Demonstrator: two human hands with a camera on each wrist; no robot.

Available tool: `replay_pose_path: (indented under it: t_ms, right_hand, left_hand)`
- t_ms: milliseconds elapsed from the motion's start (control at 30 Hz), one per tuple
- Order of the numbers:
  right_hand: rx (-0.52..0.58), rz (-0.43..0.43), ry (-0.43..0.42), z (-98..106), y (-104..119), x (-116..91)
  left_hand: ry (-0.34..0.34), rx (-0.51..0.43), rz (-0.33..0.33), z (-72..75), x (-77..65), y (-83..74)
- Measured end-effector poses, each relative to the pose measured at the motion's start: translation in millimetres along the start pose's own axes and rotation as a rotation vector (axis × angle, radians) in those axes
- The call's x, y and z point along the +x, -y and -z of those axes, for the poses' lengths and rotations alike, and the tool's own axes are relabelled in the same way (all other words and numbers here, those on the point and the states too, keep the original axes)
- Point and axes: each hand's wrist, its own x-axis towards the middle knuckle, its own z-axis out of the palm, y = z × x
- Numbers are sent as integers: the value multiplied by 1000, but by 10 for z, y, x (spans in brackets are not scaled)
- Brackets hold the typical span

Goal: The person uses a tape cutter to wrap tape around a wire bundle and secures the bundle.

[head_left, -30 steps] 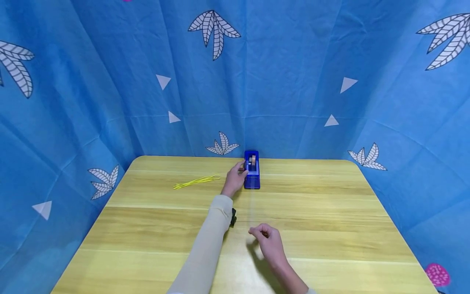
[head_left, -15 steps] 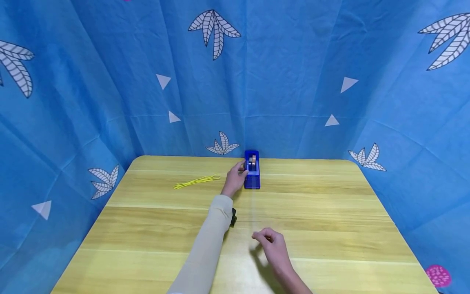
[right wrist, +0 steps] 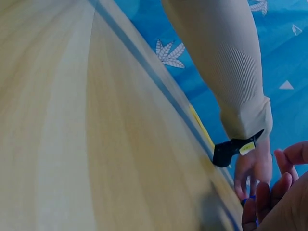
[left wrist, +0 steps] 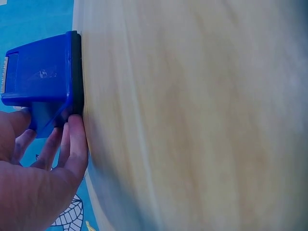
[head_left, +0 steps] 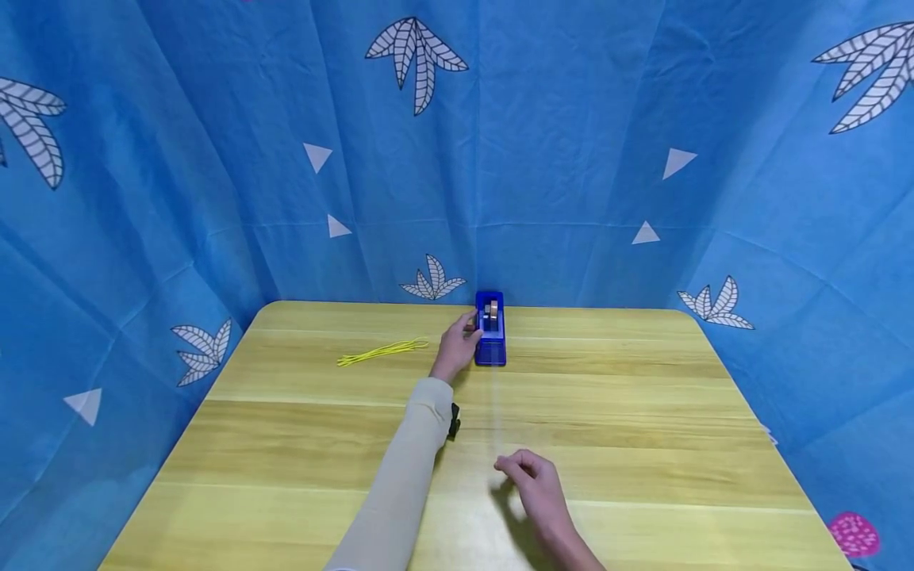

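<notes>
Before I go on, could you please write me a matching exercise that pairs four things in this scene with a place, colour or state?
Column one:
1. tape dispenser
2. cord
3. left hand
4. right hand

Column two:
A. pinching the end of a clear tape strip
B. yellow, lying left of both hands in the head view
C. touching the dispenser
D. blue, near the far edge of the table

Pairs: 1-D, 2-B, 3-C, 4-A.
</notes>
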Motion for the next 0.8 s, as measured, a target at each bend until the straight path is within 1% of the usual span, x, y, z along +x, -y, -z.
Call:
replay_pose_path:
  t_ms: [200,433,533,800]
  right_hand:
    - [41,-25,-23,31,-72,3]
    - [48,-8,-7,21,-69,-35]
    - [60,-11,-15,21,-63,-39]
    - [32,-11,4,22,-88,-46]
  left_hand:
    - [1,-16,-14,6,-10,-3]
    - [-4,-11,-11,0,-2,-2]
    - [-3,-21,-10,2,-2,-8]
    - [-5,-10,-9,1,-10,-2]
